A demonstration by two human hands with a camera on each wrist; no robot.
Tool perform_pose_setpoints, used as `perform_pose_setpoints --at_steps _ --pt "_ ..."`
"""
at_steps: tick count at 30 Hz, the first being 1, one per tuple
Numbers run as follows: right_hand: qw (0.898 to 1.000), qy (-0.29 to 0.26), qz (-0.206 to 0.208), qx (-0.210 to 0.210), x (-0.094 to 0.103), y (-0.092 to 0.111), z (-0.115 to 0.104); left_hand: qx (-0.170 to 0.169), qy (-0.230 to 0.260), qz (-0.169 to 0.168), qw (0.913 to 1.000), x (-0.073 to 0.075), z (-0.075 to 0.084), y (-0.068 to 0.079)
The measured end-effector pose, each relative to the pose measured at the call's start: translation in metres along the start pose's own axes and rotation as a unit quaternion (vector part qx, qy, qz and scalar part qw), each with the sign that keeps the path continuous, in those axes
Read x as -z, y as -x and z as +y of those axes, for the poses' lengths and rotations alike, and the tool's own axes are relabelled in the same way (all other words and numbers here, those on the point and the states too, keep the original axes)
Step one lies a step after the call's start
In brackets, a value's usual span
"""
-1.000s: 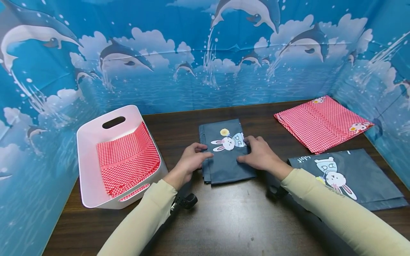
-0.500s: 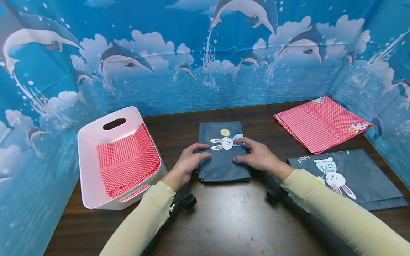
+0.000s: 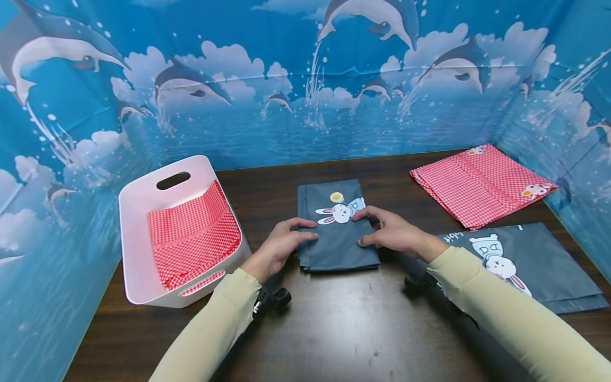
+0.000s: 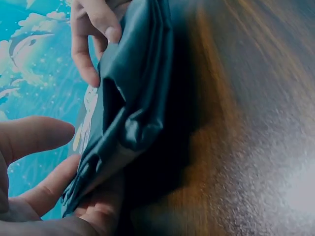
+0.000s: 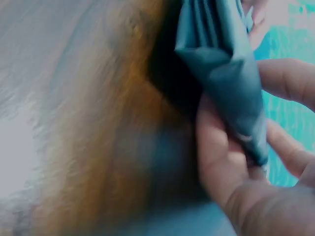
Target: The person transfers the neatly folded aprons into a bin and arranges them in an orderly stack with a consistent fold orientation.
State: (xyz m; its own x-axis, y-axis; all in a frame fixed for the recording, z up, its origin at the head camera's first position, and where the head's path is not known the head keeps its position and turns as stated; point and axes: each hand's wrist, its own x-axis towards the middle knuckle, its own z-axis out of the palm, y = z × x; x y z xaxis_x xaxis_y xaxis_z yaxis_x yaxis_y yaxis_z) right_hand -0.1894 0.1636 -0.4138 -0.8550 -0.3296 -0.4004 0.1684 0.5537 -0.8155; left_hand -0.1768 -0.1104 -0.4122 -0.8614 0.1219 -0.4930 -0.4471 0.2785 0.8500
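Observation:
A folded dark grey cloth (image 3: 329, 246) with a rabbit and yellow flower print lies in the middle of the table. My left hand (image 3: 281, 244) grips its left side, with thumb and forefinger over the top. On the opposite side my right hand (image 3: 393, 232) holds the edge the same way. Both wrist views show fingers tucked beneath the stacked folds: the left hand (image 4: 47, 196) at the lower left, the right hand (image 5: 236, 182) at the lower right. The layers of the folded cloth (image 5: 231, 83) bulge toward the front edge.
A white bin (image 3: 136, 265) at the left holds red checked cloth (image 3: 193, 236). Another folded red checked cloth (image 3: 482, 185) lies at the back right. A second dark grey rabbit cloth (image 3: 544, 260) is partly under my right forearm. A dolphin-print curtain (image 3: 286, 132) backs the table.
My right hand shifted left along the folded cloth's right side, then back right a little. The cloth's front edge has become more even. The left hand stayed nearly in place.

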Motion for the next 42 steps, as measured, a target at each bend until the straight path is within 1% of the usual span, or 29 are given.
perform_pose_setpoints --at_steps 2,6,9,13,17,20,24,30,36,42 --pt "1.000 -0.023 -0.007 -0.012 0.003 0.000 0.004 -0.008 -0.012 -0.003 0.9999 0.000 0.001 -0.001" --pt "0.999 -0.034 -0.008 -0.008 0.006 0.001 0.007 -0.026 -0.041 0.001 0.9988 0.000 0.001 -0.003" --pt "1.000 -0.018 -0.004 0.006 0.006 0.001 0.009 -0.040 -0.068 0.007 0.9968 -0.002 -0.001 -0.004" --pt "0.999 0.026 0.003 0.020 0.001 -0.001 0.011 -0.046 -0.089 0.013 0.9949 -0.005 -0.005 -0.005" --pt "0.999 0.044 0.008 0.022 -0.003 -0.002 0.013 -0.057 -0.100 0.025 0.9931 -0.008 -0.010 -0.005" --pt "0.998 0.049 0.010 0.026 -0.003 0.000 0.012 -0.071 -0.108 0.037 0.9909 -0.009 -0.011 -0.006" --pt "0.998 0.054 0.011 0.036 -0.005 0.003 0.013 -0.079 -0.113 0.046 0.9894 -0.010 -0.011 -0.007" --pt "0.998 0.054 0.013 0.035 -0.009 0.005 0.015 -0.081 -0.116 0.047 0.9889 -0.011 -0.015 -0.008" --pt "0.998 0.047 0.019 0.030 -0.011 0.008 0.017 -0.095 -0.120 0.045 0.9872 -0.011 -0.017 -0.006" --pt "0.999 0.041 0.020 0.025 -0.014 0.009 0.020 -0.091 -0.134 0.041 0.9860 -0.012 -0.020 -0.003"
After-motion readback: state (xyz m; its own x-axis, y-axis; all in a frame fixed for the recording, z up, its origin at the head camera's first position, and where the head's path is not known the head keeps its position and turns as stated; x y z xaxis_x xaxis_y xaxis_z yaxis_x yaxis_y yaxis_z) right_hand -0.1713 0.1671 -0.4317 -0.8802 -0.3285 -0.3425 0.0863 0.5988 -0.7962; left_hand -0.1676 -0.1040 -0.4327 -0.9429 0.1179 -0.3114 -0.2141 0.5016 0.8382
